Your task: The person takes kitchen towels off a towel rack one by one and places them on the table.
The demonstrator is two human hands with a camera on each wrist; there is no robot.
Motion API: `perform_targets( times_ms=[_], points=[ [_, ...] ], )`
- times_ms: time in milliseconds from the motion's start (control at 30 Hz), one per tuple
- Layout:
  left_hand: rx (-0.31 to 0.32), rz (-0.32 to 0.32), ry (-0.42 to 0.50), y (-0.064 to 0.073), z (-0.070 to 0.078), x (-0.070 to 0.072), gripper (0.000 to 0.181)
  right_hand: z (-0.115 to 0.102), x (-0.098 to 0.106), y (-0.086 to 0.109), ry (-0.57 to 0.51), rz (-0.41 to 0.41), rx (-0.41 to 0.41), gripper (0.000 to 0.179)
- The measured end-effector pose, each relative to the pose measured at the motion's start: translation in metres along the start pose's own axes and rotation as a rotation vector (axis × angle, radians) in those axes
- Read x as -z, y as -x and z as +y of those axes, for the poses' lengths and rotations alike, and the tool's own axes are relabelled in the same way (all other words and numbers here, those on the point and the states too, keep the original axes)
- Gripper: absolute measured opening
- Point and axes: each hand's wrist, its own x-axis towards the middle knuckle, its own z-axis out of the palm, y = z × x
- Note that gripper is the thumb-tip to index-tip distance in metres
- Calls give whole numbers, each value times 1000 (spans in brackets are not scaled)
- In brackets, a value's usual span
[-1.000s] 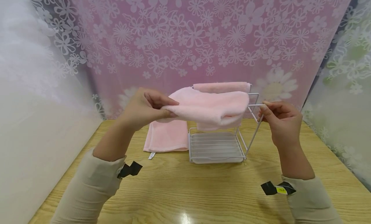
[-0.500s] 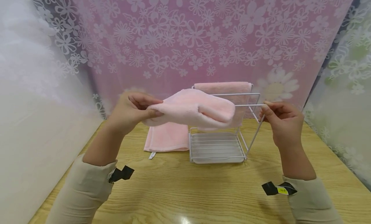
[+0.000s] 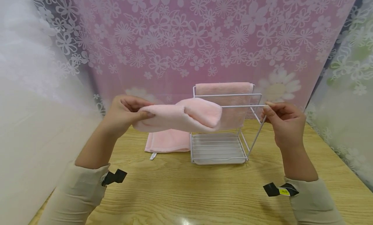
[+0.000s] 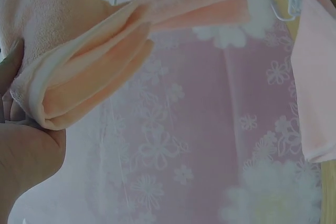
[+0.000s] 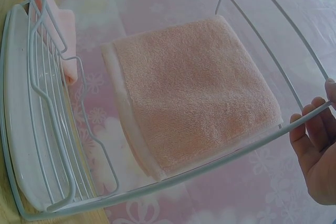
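Observation:
In the head view my left hand [image 3: 123, 116] pinches one end of a folded pink towel [image 3: 169, 118] between thumb and fingers. The towel sticks out to the right with its far end curled, overlapping the front bar of a white wire rack [image 3: 240, 106]. My right hand [image 3: 285, 121] pinches the rack's upper front corner. A second pink towel [image 3: 224, 89] hangs over the rack's back bar; it shows in full as a hanging towel [image 5: 194, 98] in the right wrist view. Left of the rack, a third folded pink towel [image 3: 169, 141] lies on the table, its white tag outward.
The rack's base holds a wire grid over a pale tray [image 3: 220, 160]. It stands on a wood-grain table [image 3: 186, 189]. A pink flowered curtain [image 3: 175, 40] hangs behind, with pale sheets at the left and right sides.
My left hand has moved left, drawing the towel along the front bar. More of that bar and the hanging towel behind it now shows. My right hand stays on the rack corner.

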Motion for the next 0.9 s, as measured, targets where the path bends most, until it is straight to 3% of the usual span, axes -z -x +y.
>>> perform_targets(
  times_ms=[300,500,633,900],
  points=[
    [80,95,-45,8,-2,18,18,1,1,-1,-33,1,-6,22],
    [182,139,-255,7,-8,25,18,1,1,0,9,11,-8,21],
    [207,129,-361,8,-14,31,26,1,1,0,56,17,-1,23],
    [260,120,-397,10,-20,43,34,0,0,0,46,6,0,22]
  ],
)
